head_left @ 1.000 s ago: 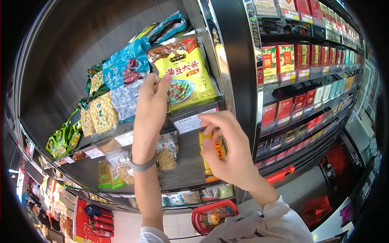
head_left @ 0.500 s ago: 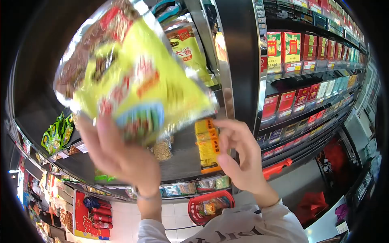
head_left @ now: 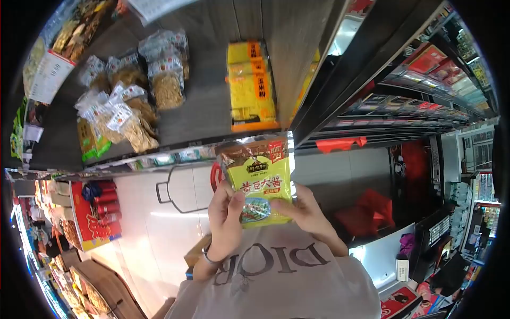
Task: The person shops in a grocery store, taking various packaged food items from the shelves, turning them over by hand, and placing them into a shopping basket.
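Note:
A yellow and brown packet of soybean paste (head_left: 265,170) is upright in front of my chest, its printed front facing me. My left hand (head_left: 224,215) grips its lower left side, thumb on the front. At the lower right edge my right hand (head_left: 307,215) pinches it, thumb likewise across the front. The fingers behind the packet are hidden. Beyond it, on the dark shelf, lies a stack of yellow corn flour packs (head_left: 249,93).
Several clear bags of dried food (head_left: 125,109) lie on the shelf to the left. A red basket (head_left: 215,175) shows partly behind the packet. A black wire frame (head_left: 172,194) is over the tiled floor. Cigarette racks (head_left: 404,109) line the right.
The soybean paste packet came down from above the shelf to my chest and now stands straight. My right hand, earlier beside the corn flour packs, has taken hold of it too.

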A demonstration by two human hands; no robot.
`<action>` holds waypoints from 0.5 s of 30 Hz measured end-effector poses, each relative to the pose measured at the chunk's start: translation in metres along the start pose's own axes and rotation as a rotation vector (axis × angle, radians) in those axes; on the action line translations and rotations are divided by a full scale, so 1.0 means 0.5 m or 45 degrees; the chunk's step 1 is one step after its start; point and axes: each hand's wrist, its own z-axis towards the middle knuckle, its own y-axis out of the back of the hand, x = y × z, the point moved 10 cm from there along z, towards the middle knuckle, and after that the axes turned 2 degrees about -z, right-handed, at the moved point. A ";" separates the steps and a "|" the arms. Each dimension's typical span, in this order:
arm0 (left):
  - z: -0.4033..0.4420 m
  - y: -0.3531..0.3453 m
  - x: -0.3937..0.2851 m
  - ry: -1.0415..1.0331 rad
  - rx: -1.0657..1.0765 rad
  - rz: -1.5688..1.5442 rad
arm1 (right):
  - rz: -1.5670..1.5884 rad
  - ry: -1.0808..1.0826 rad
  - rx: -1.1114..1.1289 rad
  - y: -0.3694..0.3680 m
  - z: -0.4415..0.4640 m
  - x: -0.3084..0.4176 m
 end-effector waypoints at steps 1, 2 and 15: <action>-0.003 0.006 0.021 0.080 -0.005 -0.098 | 0.007 -0.028 0.004 0.003 0.000 -0.016; -0.008 0.007 0.036 0.154 0.038 -0.182 | -0.010 -0.023 -0.032 0.012 -0.003 -0.025; -0.035 0.018 0.097 0.403 0.044 -0.346 | 0.041 0.175 -0.145 0.027 0.011 -0.075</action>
